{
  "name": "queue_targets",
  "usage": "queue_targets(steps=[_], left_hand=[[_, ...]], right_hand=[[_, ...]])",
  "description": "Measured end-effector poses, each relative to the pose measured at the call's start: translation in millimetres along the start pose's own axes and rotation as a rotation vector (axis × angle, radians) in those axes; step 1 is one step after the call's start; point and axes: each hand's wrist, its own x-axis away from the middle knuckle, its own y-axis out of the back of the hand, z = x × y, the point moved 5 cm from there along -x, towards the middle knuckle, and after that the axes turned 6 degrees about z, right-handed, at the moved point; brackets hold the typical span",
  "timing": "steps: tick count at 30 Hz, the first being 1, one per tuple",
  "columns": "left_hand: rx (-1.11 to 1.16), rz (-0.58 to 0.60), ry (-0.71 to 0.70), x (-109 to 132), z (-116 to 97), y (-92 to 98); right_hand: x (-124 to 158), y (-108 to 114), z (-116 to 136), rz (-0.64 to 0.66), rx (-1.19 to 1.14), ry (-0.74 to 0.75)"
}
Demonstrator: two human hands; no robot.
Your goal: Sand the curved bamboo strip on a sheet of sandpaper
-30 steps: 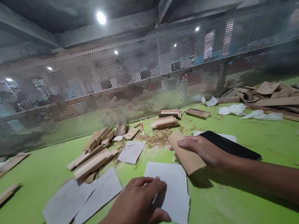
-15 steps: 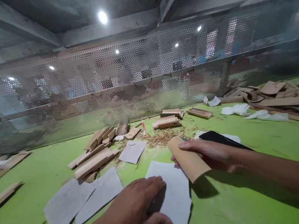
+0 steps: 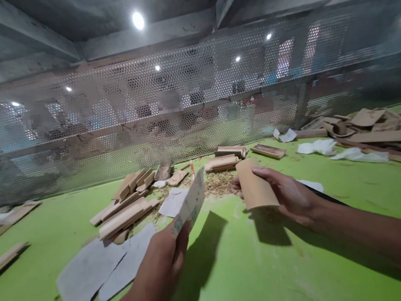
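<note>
My left hand (image 3: 177,249) grips a stiff, pale sheet of paper (image 3: 193,199) by its lower edge and holds it tilted on edge above the table. Greenish printed marks show on the sheet's near face. To the right, my right hand (image 3: 285,188) holds a curved bamboo piece (image 3: 256,185), smooth and light tan, with its thumb on the near side. Paper and bamboo are apart, and both cast shadows on the green table (image 3: 249,274). A black flat object (image 3: 330,196) lies partly hidden behind my right wrist.
Torn pale sheets (image 3: 86,273) lie at left, below stacked bamboo strips (image 3: 127,216). Shavings (image 3: 221,185) and more bamboo pieces (image 3: 223,163) are near the mesh screen (image 3: 179,108). A heap of bamboo (image 3: 382,131) and white scraps (image 3: 316,147) lie at right.
My left hand has picked the pale sheet up off the table and turned it on edge. My right hand has raised the bamboo piece slightly and tilted it more upright.
</note>
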Motion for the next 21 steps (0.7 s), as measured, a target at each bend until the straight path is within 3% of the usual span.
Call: queue_targets(steps=[14,21], left_hand=[[0.04,-0.032,0.036,-4.9,7.4,-0.9],[0.037,0.155,-0.104,0.5,-7.1,-10.7]], right_hand=[[-4.3,6.7,-8.9,-0.006,0.073,-0.066],[-6.8,9.2,-12.0,0.013,0.1,-0.066]])
